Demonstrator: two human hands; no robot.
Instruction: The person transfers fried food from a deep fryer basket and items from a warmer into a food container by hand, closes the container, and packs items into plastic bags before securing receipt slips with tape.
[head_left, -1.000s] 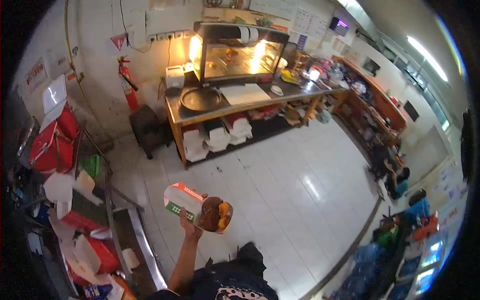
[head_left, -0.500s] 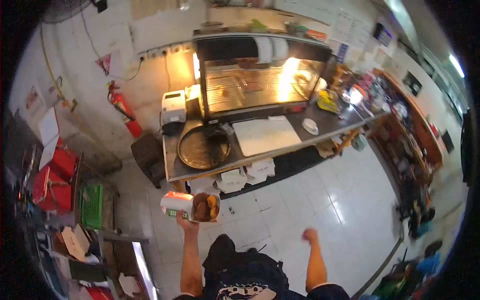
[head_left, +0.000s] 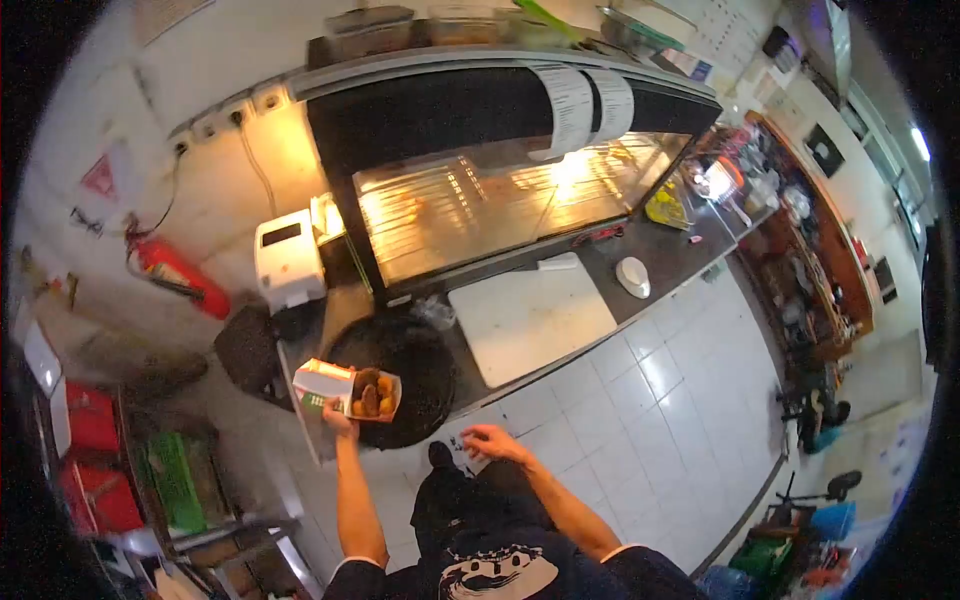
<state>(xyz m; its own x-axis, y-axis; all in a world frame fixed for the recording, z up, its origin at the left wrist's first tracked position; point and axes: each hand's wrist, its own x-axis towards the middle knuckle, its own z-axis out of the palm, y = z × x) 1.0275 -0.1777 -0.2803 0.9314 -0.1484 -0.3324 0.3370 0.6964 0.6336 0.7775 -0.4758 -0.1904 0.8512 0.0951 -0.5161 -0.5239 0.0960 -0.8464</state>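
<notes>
My left hand (head_left: pixel 339 420) is shut on an open cardboard food box (head_left: pixel 325 380), its white and orange lid folded back to the left. Browned pieces of fried food (head_left: pixel 373 392) fill the box. It is held over the near side of a large round dark tray (head_left: pixel 420 365), at the left end of the counter. My right hand (head_left: pixel 495 443) is in front of the counter edge, to the right of the tray. Its fingers are partly spread and hold nothing.
A white cutting board (head_left: pixel 535 318) and a small white dish (head_left: pixel 632 277) lie on the counter. Behind them stands a lit glass food warmer (head_left: pixel 480 215) with paper slips (head_left: pixel 565 105). A white printer (head_left: pixel 289 258) is at the left. A fire extinguisher (head_left: pixel 180 275) hangs on the wall.
The counter is closer now. My left hand has carried the food box from above the floor to over the round tray. My right hand has swung inward from the right, its fingers opening.
</notes>
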